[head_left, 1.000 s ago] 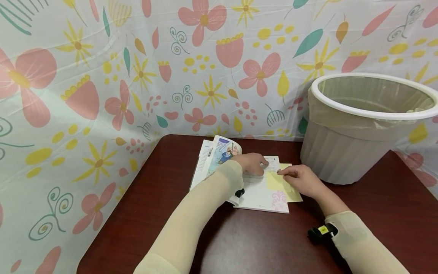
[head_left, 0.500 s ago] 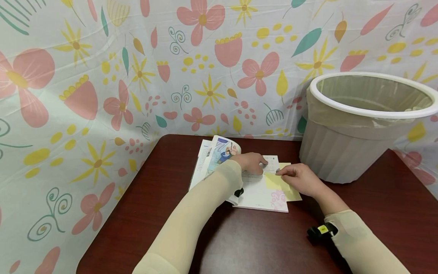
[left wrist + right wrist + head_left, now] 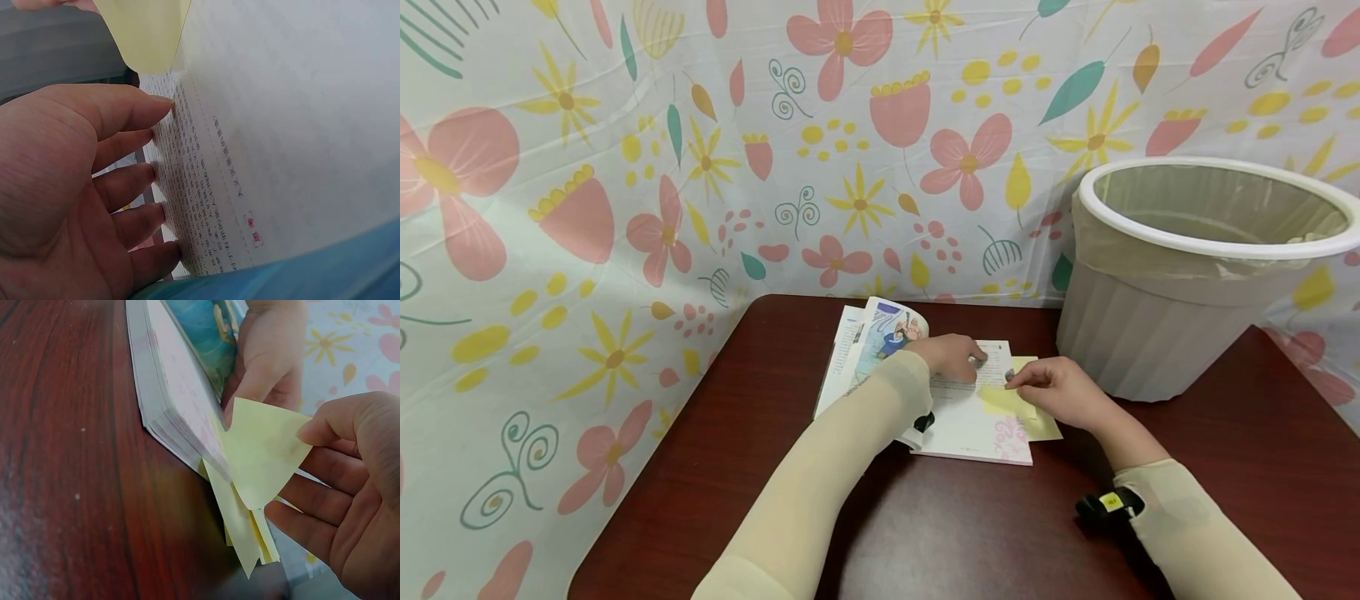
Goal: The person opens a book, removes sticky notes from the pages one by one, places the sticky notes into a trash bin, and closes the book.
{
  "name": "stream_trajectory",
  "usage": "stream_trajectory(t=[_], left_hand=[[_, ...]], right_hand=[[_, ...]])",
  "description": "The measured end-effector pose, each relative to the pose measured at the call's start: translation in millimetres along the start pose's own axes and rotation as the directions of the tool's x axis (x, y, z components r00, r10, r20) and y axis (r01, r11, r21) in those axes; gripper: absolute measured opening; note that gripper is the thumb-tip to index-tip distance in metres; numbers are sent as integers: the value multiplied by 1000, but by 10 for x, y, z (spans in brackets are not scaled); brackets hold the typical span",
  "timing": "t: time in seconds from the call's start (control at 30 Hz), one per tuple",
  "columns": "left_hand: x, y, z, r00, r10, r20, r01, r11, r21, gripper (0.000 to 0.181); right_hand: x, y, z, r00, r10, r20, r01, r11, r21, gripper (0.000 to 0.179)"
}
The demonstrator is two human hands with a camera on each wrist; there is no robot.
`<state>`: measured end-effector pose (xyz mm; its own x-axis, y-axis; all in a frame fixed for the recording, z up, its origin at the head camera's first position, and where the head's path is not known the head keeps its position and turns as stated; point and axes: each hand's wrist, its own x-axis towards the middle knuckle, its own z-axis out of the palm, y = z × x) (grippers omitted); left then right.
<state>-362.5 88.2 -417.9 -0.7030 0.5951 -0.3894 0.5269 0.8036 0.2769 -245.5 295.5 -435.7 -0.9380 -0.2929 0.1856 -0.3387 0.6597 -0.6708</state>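
An open book (image 3: 951, 437) lies on the table, with printed text and a pink pattern on its right page. My left hand (image 3: 951, 358) rests on that page; in the left wrist view its fingers (image 3: 134, 222) touch the text, slightly bent and holding nothing. At the page's right edge my right hand (image 3: 1063, 392) pinches a yellow sticky note (image 3: 265, 447) between thumb and fingers. The note is lifted and bent, its lower part over the page. More yellow notes (image 3: 234, 519) stick out from the book's edge beneath it.
A lined wastebasket (image 3: 1157, 325) with a white rim stands at the back right of the dark red table (image 3: 940, 533). Behind hangs a floral cloth (image 3: 820, 150). An illustrated page (image 3: 887, 342) curls up under my left forearm.
The pinched sticky note has bent and its upper edge now sits a little lower in the head view. My right fingers have shifted very slightly; my left hand stays in place.
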Motion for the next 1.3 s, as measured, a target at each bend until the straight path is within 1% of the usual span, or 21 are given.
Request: stream_trajectory(t=[0.2,0.33,0.43,0.53,0.7,0.83,0.97,1.3], left_hand=[[13,-7,7,1000,10,-6,-10,1000,-3,53],[24,-5,10,1000,9,-5,-9,1000,6,53],[20,4,9,1000,6,-4,-6,1000,12,53],[-2,19,7,1000,3,-6,-3,1000,10,52],[-21,23,6,1000,7,-10,-7,1000,2,54],[-20,17,2,1000,20,-16,-20,1000,0,55],[-20,18,-3,1000,19,-17,-19,1000,5,54],[-34,21,8,1000,17,-25,-17,1000,3,53]], right_hand=[[-4,-15,-6,1000,-12,-11,12,1000,23,13],[-9,-46,-10,1000,-10,-12,10,999,30,15],[-13,-76,-6,1000,7,0,-7,1000,24,19],[-12,-88,0,1000,12,10,-12,1000,7,17],[-19,-88,2,1000,-13,20,12,1000,17,10],[-29,-98,-5,999,-25,34,23,999,41,9],[-33,-114,-19,998,-30,48,27,998,52,10],[-30,-173,-18,997,-47,55,44,998,44,10]])
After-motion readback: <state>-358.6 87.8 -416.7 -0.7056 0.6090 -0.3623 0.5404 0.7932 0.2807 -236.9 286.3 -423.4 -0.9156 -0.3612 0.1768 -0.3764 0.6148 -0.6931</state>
